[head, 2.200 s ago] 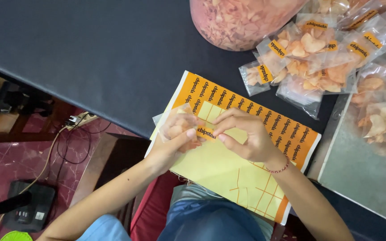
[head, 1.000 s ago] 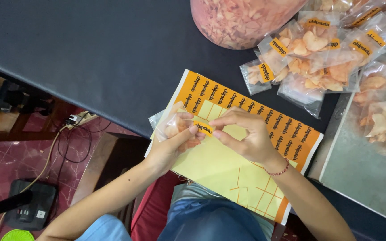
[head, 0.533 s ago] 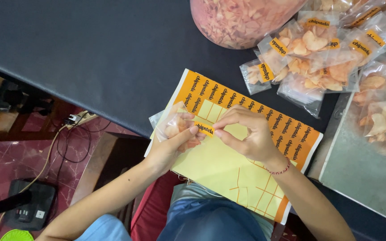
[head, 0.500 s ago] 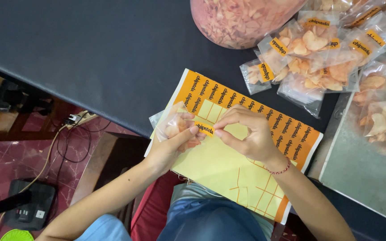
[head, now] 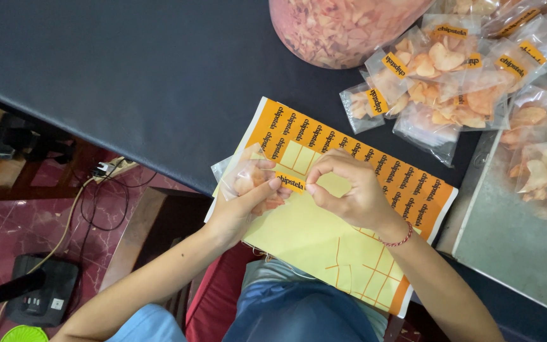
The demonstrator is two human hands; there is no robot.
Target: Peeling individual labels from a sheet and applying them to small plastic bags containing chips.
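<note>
Holding a small clear bag of chips (head: 248, 180) over the near edge of the dark desk (head: 128, 82), the left hand (head: 242, 209) has its grip clenched around it. The right hand (head: 349, 193) pinches an orange sticker (head: 291, 182) at the bag's top edge. Under both hands lies a yellow sticker sheet (head: 324, 240). Filled bags (head: 444, 82) are heaped further back, beside a big pink sack (head: 343, 28).

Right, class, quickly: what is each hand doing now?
Left hand: closed on a small clear bag of chips.
Right hand: pinching an orange sticker onto that bag.
</note>
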